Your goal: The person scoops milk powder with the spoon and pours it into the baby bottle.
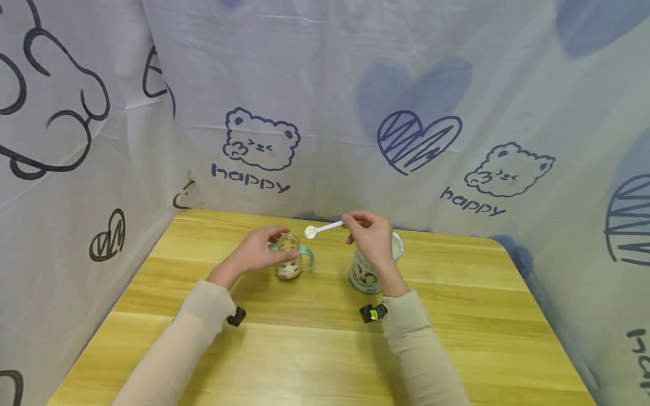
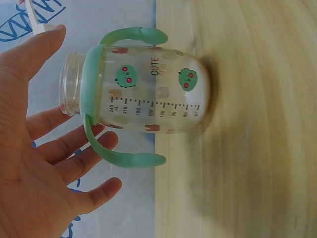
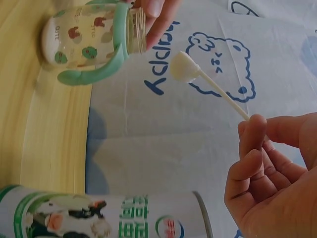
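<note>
Pinching the white scoop (image 1: 325, 227) by its handle end in the right hand (image 1: 372, 237), apart from the left hand (image 1: 254, 249), spread loosely about the neck of the bottle (image 1: 289, 272); cannot tell how firmly touching. Slanting the handle leftward and slightly down along its long axis, with the bowl (image 3: 183, 67) just right of the bottle's open mouth and above rim level. Finding the bottle upright on the table (image 1: 315, 355), nearer the left hand, left of the tin (image 1: 364, 276).

We count one bottle (image 2: 148, 89), one can (image 1: 363, 276) and one scoop (image 3: 193, 72). We also see two hands (image 1: 254, 249), two sleeves (image 1: 195, 318) and one table (image 1: 304, 355).
</note>
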